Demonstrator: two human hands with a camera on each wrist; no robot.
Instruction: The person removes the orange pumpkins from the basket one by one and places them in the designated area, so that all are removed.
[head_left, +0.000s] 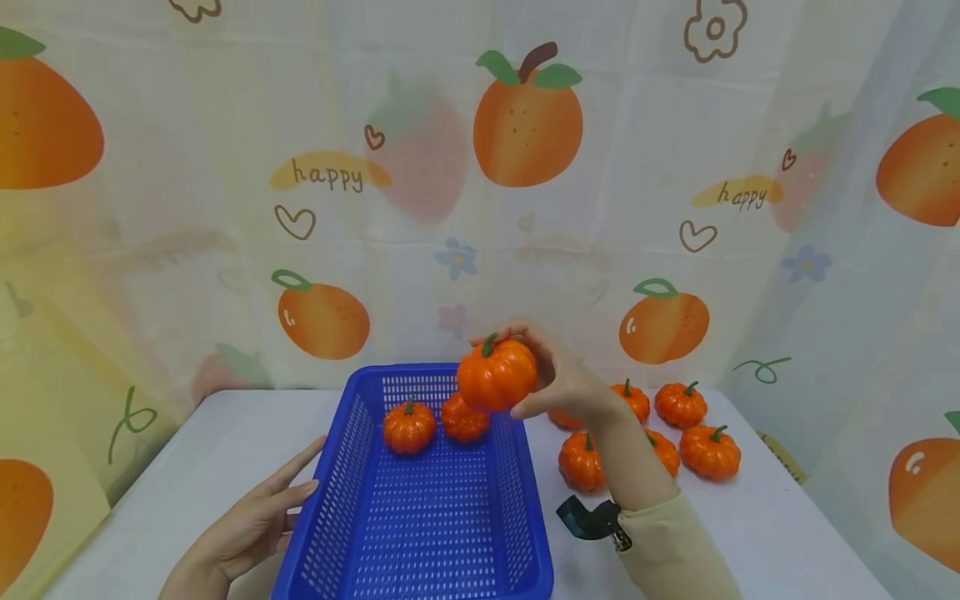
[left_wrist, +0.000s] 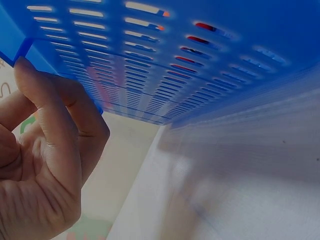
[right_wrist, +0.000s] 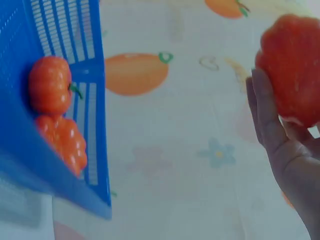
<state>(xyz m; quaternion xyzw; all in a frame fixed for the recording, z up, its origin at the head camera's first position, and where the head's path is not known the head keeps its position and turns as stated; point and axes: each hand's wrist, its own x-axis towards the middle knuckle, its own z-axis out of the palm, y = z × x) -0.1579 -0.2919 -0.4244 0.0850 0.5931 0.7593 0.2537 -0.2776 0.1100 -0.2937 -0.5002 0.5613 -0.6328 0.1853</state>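
My right hand (head_left: 555,375) holds a small orange pumpkin (head_left: 497,375) with a green stem, raised over the right rim of the blue basket (head_left: 534,500). In the right wrist view, the fingers (right_wrist: 270,112) lie along the side of this pumpkin (right_wrist: 295,70). Two more pumpkins, one at the left (head_left: 409,427) and one at the right (head_left: 465,419), sit side by side at the basket's far end. My left hand (head_left: 251,521) is at the basket's left side, fingertips touching near the rim; the left wrist view shows its fingers (left_wrist: 55,125) bent beside the slotted wall (left_wrist: 150,65).
Several pumpkins (head_left: 711,453) stand on the white table (head_left: 622,567) to the right of the basket, some partly behind my right forearm. A fruit-printed curtain (head_left: 420,275) hangs behind the table. A dark device (head_left: 592,518) is strapped to my right wrist.
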